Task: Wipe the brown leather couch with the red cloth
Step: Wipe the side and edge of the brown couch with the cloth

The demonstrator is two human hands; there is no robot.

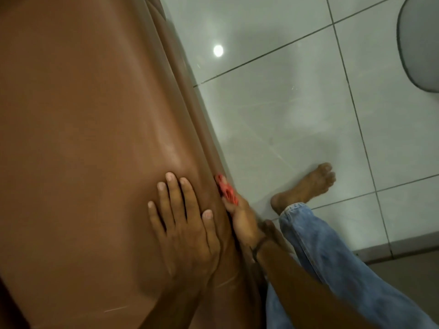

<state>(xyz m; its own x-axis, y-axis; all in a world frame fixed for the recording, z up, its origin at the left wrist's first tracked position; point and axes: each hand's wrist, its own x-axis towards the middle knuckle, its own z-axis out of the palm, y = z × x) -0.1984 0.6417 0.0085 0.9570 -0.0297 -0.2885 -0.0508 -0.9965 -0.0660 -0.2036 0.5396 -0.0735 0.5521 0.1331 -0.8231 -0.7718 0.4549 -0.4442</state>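
The brown leather couch [90,115] fills the left half of the head view, its smooth cushion running up to a rounded front edge. My left hand [183,224] lies flat on the cushion with the fingers spread and nothing in it. My right hand [244,222] is down over the couch's front edge, pressed against its side, and grips the red cloth [226,189]. Only a small bunched part of the cloth shows beyond the fingers; the remainder is hidden behind the couch edge and the hand.
Pale glossy floor tiles [297,103] with dark grout lines lie to the right of the couch. A bare foot [306,186] and a blue jeans leg [332,257] stand close to the couch. A grey rounded object [420,43] sits at the top right.
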